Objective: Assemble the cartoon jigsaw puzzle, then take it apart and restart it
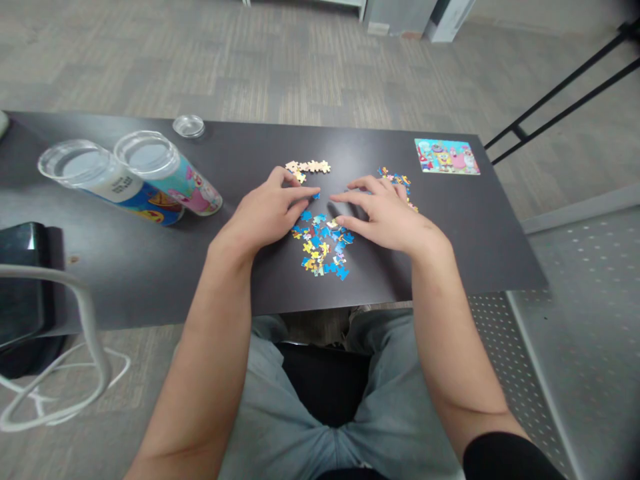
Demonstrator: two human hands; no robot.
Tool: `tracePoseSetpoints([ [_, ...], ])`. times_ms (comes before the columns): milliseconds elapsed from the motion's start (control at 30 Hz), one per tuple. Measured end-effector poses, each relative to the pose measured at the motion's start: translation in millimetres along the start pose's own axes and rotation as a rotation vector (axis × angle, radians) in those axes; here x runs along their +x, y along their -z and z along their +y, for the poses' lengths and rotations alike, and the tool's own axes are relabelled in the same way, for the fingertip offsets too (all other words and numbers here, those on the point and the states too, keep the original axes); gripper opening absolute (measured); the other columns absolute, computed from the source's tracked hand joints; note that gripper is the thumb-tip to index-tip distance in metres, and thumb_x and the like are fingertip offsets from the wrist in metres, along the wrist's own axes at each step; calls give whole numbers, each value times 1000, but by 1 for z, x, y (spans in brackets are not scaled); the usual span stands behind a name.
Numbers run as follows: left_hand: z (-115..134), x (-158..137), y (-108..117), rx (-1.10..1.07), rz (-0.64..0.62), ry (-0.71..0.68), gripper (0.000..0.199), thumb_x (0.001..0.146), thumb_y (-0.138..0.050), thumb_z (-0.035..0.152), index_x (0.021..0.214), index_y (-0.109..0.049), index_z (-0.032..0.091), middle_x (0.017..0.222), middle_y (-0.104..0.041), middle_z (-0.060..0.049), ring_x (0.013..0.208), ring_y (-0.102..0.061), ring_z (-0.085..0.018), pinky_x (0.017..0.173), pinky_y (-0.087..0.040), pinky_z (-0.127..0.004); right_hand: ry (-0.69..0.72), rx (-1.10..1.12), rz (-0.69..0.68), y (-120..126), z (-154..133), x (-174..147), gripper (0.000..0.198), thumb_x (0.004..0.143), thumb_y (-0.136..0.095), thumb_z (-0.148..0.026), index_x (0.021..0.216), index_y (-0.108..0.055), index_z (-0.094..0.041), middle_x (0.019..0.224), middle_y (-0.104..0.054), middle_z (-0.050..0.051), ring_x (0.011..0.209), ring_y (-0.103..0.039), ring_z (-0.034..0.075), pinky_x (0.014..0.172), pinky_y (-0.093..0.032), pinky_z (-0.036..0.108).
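My left hand [273, 210] pinches a small blue jigsaw puzzle piece [317, 195] between thumb and fingertips, just above the dark table. My right hand [380, 210] is open, fingers apart, its thumb tip at the edge of a loose pile of blue and yellow puzzle pieces [323, 247]. That pile lies between my wrists, toward the near edge. Beyond my left fingers is a strip of pale puzzle pieces [313, 167], apparently joined. More colourful pieces [395, 179] lie behind my right hand, which partly hides them.
A cartoon picture card [447, 157] lies at the table's [475, 233] far right. Two printed cylindrical canisters [175, 177] with clear tops are at the left, near a round clear lid [189, 126]. A black device [25, 280] and white cable [90, 327] occupy the left edge.
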State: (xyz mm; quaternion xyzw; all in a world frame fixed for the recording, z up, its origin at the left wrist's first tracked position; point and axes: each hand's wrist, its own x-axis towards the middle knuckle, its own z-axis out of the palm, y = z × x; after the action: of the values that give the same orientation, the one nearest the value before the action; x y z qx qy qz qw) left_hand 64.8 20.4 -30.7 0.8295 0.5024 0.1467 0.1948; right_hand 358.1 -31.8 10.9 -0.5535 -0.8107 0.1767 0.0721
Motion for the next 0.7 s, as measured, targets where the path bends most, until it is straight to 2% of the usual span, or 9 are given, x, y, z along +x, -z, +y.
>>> tracePoseSetpoints([
  [67,-1,2,-4,-32,52,-4,58,127,-62,31,180,-84,28,170,-67,-17,143,-81,-36,131,-67,-57,-1,-25,31,-7,-6,5,63,129,-74,-60,188,-77,-39,190,-68,17,178,-58,53,153,-40,83],
  [167,-2,4,-3,-18,105,70,63,125,-63,29,187,-76,24,173,-64,-20,130,-84,-33,127,-70,-55,10,-43,48,-17,-22,12,69,131,-70,-67,195,-70,-40,200,-59,17,184,-52,54,153,-41,82],
  [233,1,4,1,31,81,120,64,126,-64,30,189,-73,24,177,-62,-22,125,-86,-33,128,-71,-57,-1,-53,26,-21,-30,15,71,132,-65,-69,196,-69,-38,205,-55,17,187,-49,55,153,-40,84],
  [300,6,3,5,99,31,127,65,127,-63,31,190,-71,21,180,-60,-24,135,-86,-38,134,-68,-61,-31,-65,-11,-22,-31,16,74,133,-63,-69,198,-67,-36,206,-53,19,188,-47,57,153,-40,85],
  [367,10,1,7,166,-20,96,66,127,-63,31,191,-70,20,184,-58,-26,152,-81,-44,142,-64,-64,-73,-81,-33,-21,-25,13,78,131,-65,-70,200,-64,-33,207,-52,20,189,-47,59,152,-41,86],
  [467,13,-1,6,204,-76,18,66,127,-60,30,192,-71,23,189,-54,-24,168,-72,-46,148,-59,-66,-136,-117,-9,-16,-7,5,84,128,-66,-75,198,-66,-28,204,-54,24,188,-45,63,150,-41,90],
  [533,11,-2,5,186,-92,-23,64,129,-56,29,190,-75,28,190,-54,-23,169,-71,-44,149,-57,-66,-193,-156,24,-12,7,0,84,127,-65,-78,192,-71,-26,203,-55,27,187,-45,67,147,-41,94],
  [633,6,0,2,97,-96,-48,59,130,-54,30,180,-85,35,185,-58,-17,158,-77,-39,146,-60,-62,-277,-201,48,-7,22,-5,83,125,-64,-80,183,-78,-23,204,-52,29,184,-47,70,144,-42,96],
  [700,2,2,-1,19,-46,-41,57,131,-55,31,179,-85,36,181,-62,-13,154,-78,-35,145,-61,-57,-296,-207,52,-5,24,-6,82,125,-66,-79,182,-78,-21,204,-52,29,183,-48,69,144,-43,94],
])
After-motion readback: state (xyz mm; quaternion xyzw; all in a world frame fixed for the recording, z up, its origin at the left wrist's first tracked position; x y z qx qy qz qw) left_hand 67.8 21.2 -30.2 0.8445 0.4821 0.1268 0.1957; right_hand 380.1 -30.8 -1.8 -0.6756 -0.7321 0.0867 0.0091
